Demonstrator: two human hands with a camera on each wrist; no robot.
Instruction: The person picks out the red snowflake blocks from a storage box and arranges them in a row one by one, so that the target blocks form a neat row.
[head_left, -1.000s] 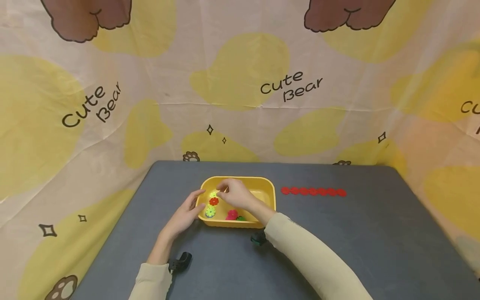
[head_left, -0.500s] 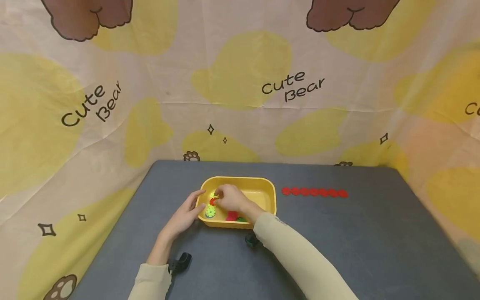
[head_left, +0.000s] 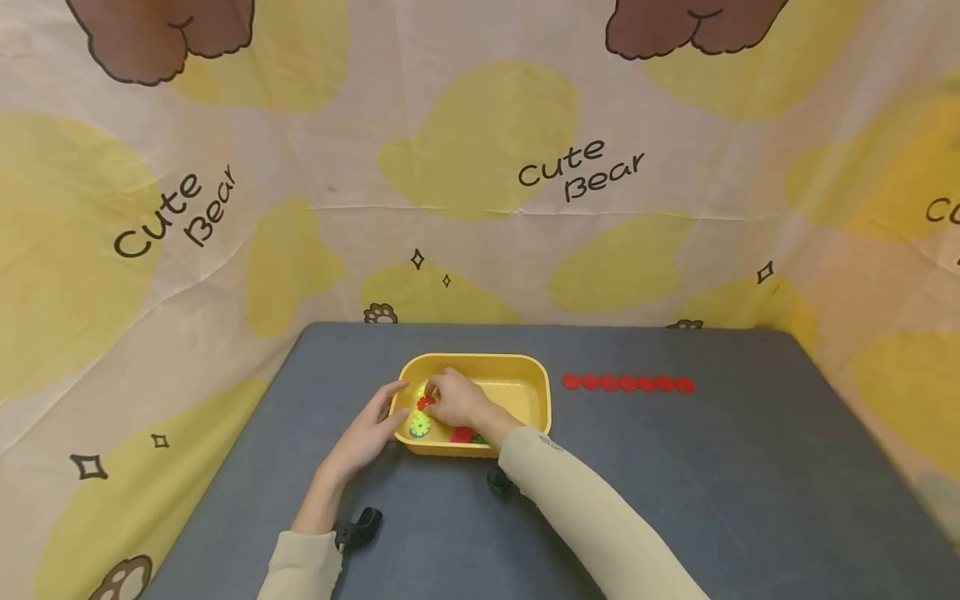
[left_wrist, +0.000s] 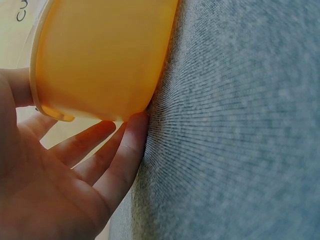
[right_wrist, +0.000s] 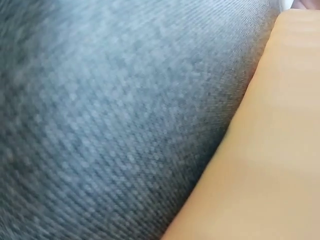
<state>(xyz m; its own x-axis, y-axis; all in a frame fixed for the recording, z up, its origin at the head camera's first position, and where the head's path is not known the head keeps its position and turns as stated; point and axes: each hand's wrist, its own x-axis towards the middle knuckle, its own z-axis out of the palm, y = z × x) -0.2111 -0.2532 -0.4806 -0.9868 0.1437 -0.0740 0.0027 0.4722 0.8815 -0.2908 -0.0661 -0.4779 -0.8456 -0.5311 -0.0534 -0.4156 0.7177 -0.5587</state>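
In the head view, a yellow plastic basin (head_left: 517,392) stands on the table. My left hand (head_left: 367,429) holds its left end. The left wrist view shows the thumb (left_wrist: 19,86) hooked over the rim and the other fingers against the outer wall. Inside the basin, my right hand (head_left: 459,398) has thumb and forefinger at a red notched disc (head_left: 425,403), seemingly pinching it. Yellow-green discs (head_left: 420,424) lie beside it near the left wall. A pinkish-red disc (head_left: 462,434) and a green one (head_left: 480,439) lie at the front wall, partly behind the right forearm.
Right of the basin, several red discs (head_left: 628,383) form a straight row on the grey table (head_left: 720,467). A printed curtain (head_left: 480,150) hangs behind and at both sides. The right wrist view shows only tabletop, the basin's outer wall (right_wrist: 270,150) and a bit of hand.
My right hand has shifted slightly left and down inside the basin, bringing its fingertips from the upper yellow-green disc to the red one. The left hand has kept its hold.
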